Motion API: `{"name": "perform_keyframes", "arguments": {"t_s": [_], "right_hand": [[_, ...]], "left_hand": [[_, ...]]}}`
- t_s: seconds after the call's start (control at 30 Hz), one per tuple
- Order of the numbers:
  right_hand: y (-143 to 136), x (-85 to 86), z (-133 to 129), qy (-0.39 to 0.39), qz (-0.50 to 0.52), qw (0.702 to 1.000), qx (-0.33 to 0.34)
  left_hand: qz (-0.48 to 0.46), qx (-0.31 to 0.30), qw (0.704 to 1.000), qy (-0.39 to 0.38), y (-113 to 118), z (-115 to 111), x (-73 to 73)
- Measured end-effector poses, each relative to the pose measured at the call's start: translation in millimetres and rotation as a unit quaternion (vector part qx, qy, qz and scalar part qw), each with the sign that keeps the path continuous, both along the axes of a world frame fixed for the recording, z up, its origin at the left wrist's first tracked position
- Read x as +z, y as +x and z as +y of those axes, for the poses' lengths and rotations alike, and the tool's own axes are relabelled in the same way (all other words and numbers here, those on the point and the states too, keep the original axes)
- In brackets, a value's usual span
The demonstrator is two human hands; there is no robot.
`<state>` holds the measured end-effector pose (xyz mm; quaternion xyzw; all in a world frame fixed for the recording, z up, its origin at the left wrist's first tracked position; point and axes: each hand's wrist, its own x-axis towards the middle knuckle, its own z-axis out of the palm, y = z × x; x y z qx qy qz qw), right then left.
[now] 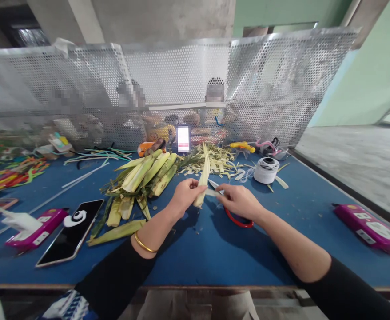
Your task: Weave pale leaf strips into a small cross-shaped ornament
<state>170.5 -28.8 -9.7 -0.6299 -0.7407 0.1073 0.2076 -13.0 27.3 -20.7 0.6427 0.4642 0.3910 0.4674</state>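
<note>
A pale corn husk [204, 173] stands upright in the fingers of my left hand [184, 196], which is closed around its lower part. My right hand [240, 201] is just to the right, its fingers pinched on a thin pale husk strip [211, 192] that reaches across to the held husk. Red-handled scissors [238, 222] lie on the blue table under my right hand; their blades are partly covered by it. Left of my hands is a pile of green and yellow corn husks [145, 175]. Behind them are scattered husk shreds [220, 155].
A white string spool [266, 171] stands at the right, beyond my right hand. Purple packs [370, 226] lie near the right edge and at the left. Near the left pack is a black phone [71, 233]. A perforated metal screen [181, 66] runs along the back, with people behind it.
</note>
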Motion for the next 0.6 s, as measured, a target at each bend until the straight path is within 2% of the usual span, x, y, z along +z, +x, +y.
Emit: {"name": "perform_keyframes", "arguments": {"t_s": [0.1, 0.17, 0.27, 0.37, 0.47, 0.6], "right_hand": [[-2, -2.2, -1, 0.016, 0.059, 0.998, 0.02], [-3, -6.6, 1, 0.03, 0.175, 0.984, -0.009], [-5, -14.1, 7, -0.01, 0.384, 0.923, -0.022], [-8, -16.2, 10, -0.044, 0.525, 0.85, -0.017], [-8, -13.0, 9, -0.059, 0.59, 0.805, -0.022], [-7, -9.5, 8, -0.07, 0.624, 0.778, -0.016]], "left_hand": [[-0.023, -0.011, 1.0, -0.003, 5, -8, -0.3], [-0.032, -0.024, 0.999, -0.012, 8, -13, 0.4], [-0.043, -0.053, 0.997, -0.038, 13, -22, 2.6], [-0.062, -0.082, 0.992, -0.073, 15, -28, 4.7], [-0.098, -0.1, 0.982, -0.124, 15, -29, 5.1], [-0.128, -0.111, 0.97, -0.176, 14, -27, 4.2]]}}
